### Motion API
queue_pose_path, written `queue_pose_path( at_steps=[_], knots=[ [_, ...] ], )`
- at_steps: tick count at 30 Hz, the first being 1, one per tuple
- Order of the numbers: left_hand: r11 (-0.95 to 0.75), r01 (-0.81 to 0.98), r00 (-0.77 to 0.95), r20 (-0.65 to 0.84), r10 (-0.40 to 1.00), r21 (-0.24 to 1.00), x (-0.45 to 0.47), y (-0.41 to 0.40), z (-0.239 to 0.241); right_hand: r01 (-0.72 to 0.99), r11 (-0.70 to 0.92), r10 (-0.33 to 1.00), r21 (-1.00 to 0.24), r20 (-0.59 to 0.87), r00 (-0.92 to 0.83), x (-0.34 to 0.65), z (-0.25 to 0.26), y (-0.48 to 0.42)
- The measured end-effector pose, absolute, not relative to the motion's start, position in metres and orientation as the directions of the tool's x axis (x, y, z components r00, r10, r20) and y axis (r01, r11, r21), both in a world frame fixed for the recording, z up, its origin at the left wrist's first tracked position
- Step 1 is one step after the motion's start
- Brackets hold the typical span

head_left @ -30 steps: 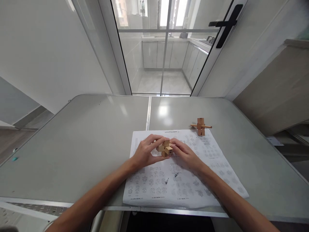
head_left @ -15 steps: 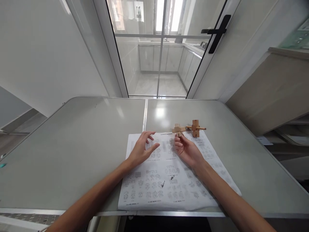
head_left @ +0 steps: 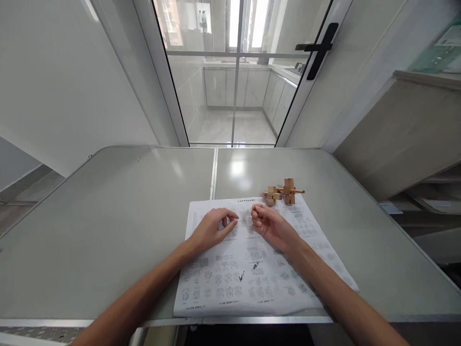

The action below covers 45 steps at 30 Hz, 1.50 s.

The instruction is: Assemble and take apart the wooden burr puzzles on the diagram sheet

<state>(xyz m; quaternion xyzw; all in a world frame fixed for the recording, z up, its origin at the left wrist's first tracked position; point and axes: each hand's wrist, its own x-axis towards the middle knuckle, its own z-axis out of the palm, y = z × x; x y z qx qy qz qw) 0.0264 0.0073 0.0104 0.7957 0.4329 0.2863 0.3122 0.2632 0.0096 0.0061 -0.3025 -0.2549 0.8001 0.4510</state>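
Two small wooden interlocking puzzles stand side by side at the far edge of a printed sheet (head_left: 252, 278): a cross-shaped one (head_left: 272, 195) and one with a thin rod through it (head_left: 289, 191). My left hand (head_left: 212, 230) rests on the sheet, its fingers loosely bent and apart, holding nothing. My right hand (head_left: 270, 226) hovers just to its right with the fingers curled in and nothing in them. It is the hand nearest the cross-shaped puzzle, a short way in front of it, not touching it.
The sheet lies on a grey folding table (head_left: 108, 216) with a seam down its middle. Behind the table is a glass sliding door (head_left: 234, 86) with a black handle (head_left: 317, 47). A wooden cabinet (head_left: 406, 129) stands to the right.
A second ago both hands held the cross-shaped puzzle over the sheet. My right hand then carried it to the far edge beside the other puzzle, let go and drew back; my left hand stayed on the sheet.
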Motion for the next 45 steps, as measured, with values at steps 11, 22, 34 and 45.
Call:
queue_pose_path(
  at_steps=[11, 22, 34, 45],
  knots=[
    [-0.442, 0.53, 0.499, 0.156, 0.852, 0.724, 0.025, 0.011, 0.009, -0.542, -0.438, 0.885, -0.718, -0.239, -0.399, 0.265, 0.003, 0.011],
    [-0.467, 0.498, 0.516, 0.183, 0.837, 0.731, 0.022, 0.019, 0.006, -0.547, -0.415, 0.892, -0.727, -0.207, -0.401, 0.266, 0.0, 0.012],
    [-0.493, 0.515, 0.527, 0.195, 0.827, 0.701, 0.022, 0.019, 0.01, -0.65, -0.359, 0.915, -0.67, -0.116, -0.386, 0.268, 0.004, 0.015],
    [-0.555, 0.527, 0.569, 0.218, 0.793, 0.644, 0.02, 0.02, 0.005, -0.666, -0.342, 0.928, -0.662, -0.129, -0.348, 0.28, -0.003, 0.019]
  ],
)
